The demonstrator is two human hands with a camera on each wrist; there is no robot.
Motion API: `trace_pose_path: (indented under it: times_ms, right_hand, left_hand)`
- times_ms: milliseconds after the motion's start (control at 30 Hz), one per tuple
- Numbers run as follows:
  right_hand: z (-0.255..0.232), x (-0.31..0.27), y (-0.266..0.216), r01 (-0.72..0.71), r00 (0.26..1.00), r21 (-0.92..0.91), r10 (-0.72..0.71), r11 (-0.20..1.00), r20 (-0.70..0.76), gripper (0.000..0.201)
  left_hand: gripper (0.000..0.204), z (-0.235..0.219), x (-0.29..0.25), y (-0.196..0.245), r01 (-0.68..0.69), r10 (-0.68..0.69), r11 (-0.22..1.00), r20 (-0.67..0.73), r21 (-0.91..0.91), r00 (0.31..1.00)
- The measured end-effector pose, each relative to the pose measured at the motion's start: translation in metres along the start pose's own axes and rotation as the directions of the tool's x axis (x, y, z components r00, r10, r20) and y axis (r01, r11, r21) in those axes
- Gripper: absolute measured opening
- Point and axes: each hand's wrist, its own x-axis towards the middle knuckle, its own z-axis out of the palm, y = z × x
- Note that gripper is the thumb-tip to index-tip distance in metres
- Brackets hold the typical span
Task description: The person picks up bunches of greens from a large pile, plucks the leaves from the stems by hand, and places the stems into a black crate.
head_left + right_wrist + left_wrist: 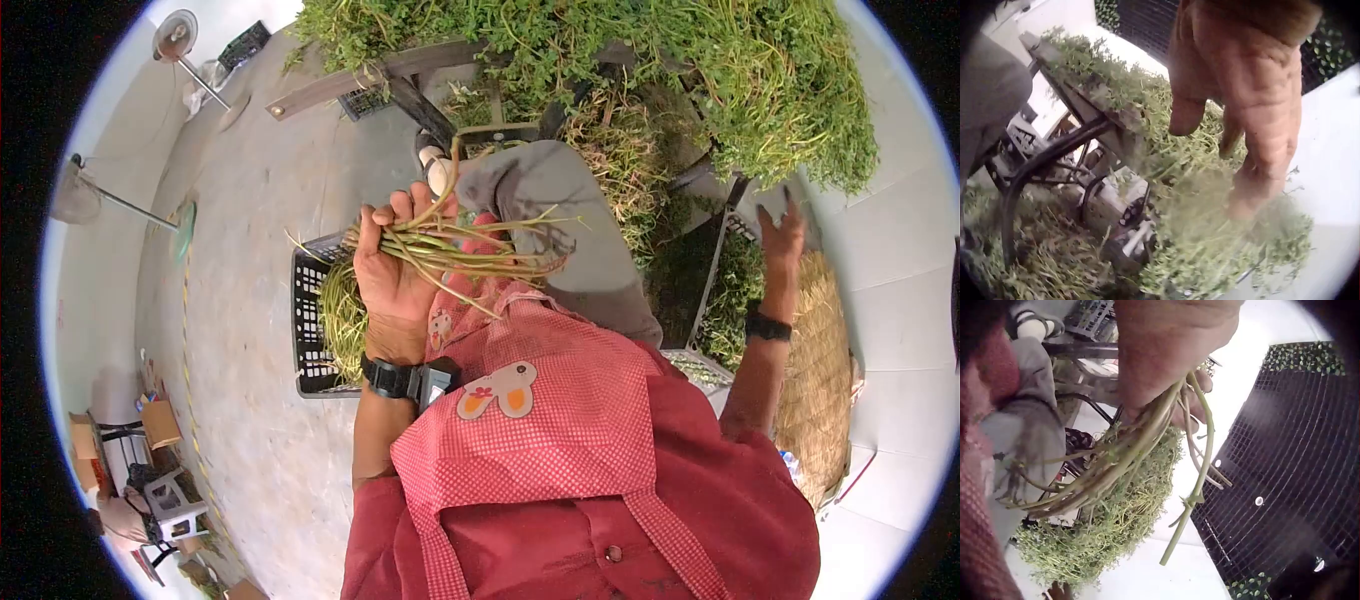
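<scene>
My left hand (392, 285) grips a bunch of long green-brown stems (460, 258) in front of the apron, palm up with fingers curled round them. In the left wrist view, one thicker stem (1200, 459) bends down apart from the bunch. My right hand (783, 238) is empty, fingers spread and loosely bent, out to the right below the overhanging edge of a heap of leafy greens (790, 90). The right wrist view has its fingers pointing down over the leafy greens (1191, 212), which are blurred near the fingertips.
A black crate (305, 345) with cut stems stands on the floor to the left. The heap lies on a table with a wooden edge (330, 95). Beneath it are discarded stalks (630, 165). At the right are another crate (708, 285) and a woven straw-coloured surface (815, 370).
</scene>
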Motion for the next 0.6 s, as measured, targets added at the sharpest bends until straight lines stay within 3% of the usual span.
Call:
trace_pose_path:
  times_ms: [33, 67, 100, 167, 233, 267, 300, 333, 367, 433, 567, 600]
  right_hand:
    - [-0.028, 0.017, -0.026, -0.25, 0.968, 0.031, 0.249, 0.968, 0.023, 0.034]
    - [-0.052, 0.031, -0.056, -0.492, 0.87, 0.051, 0.489, 0.869, 0.058, 0.038]
    - [-0.062, 0.04, -0.08, -0.502, 0.864, 0.049, 0.499, 0.863, 0.063, 0.038]
    - [-0.067, 0.063, -0.131, -0.435, 0.9, 0.376, 0.404, 0.818, 0.163, 0.038]
    - [-0.072, 0.073, -0.204, -0.464, 0.886, 0.657, 0.304, 0.594, 0.351, 0.036]
    - [-0.066, 0.069, -0.232, -0.34, 0.937, 0.757, 0.136, 0.558, 0.321, 0.036]
    - [-0.084, 0.075, -0.279, -0.235, 0.94, 0.622, 0.011, 0.747, 0.341, 0.041]
    - [-0.088, 0.078, -0.31, 0.115, 0.928, 0.571, -0.294, 0.813, 0.231, 0.055]
    - [-0.087, 0.078, -0.34, 0.256, 0.884, 0.699, -0.454, 0.668, 0.11, 0.062]
    - [-0.076, 0.068, -0.375, 0.339, 0.84, 0.533, -0.505, 0.775, 0.199, 0.055]
    - [-0.019, 0.06, -0.38, 0.327, 0.873, 0.62, -0.479, 0.713, 0.09, 0.046]
    - [-0.012, 0.058, -0.372, 0.124, 0.757, 0.726, -0.538, 0.677, 0.372, 0.04]
  left_hand:
    - [0.03, 0.002, 0.001, 0.0, -0.027, 0.027, 1.0, -0.073, -0.003, 0.997]
    - [0.028, 0.002, 0.0, -0.001, -0.048, 0.048, 0.999, -0.152, -0.001, 0.987]
    - [0.028, 0.0, -0.002, -0.001, -0.041, 0.042, 0.999, -0.159, 0.007, 0.986]
    - [0.026, -0.004, 0.002, 0.002, 0.031, -0.051, 0.992, -0.158, -0.125, 0.986]
    - [0.027, -0.004, 0.003, -0.001, -0.002, 0.001, 1.0, -0.111, -0.009, 0.994]
    - [0.028, -0.003, 0.004, -0.002, -0.016, 0.017, 1.0, -0.134, 0.011, 0.991]
    - [0.028, -0.002, 0.004, -0.003, -0.027, 0.031, 0.999, -0.158, 0.029, 0.987]
    - [0.028, 0.001, 0.004, -0.006, -0.034, 0.042, 0.998, -0.184, 0.049, 0.982]
    - [0.028, 0.002, 0.004, -0.006, -0.035, 0.044, 0.998, -0.184, 0.049, 0.982]
    - [0.028, 0.003, 0.005, -0.006, -0.012, 0.021, 0.999, -0.181, 0.047, 0.983]
    - [0.026, 0.015, 0.004, -0.006, -0.005, 0.012, 0.999, -0.149, 0.049, 0.989]
    - [0.025, 0.02, 0.004, -0.006, 0.016, -0.017, 1.0, -0.166, -0.011, 0.986]
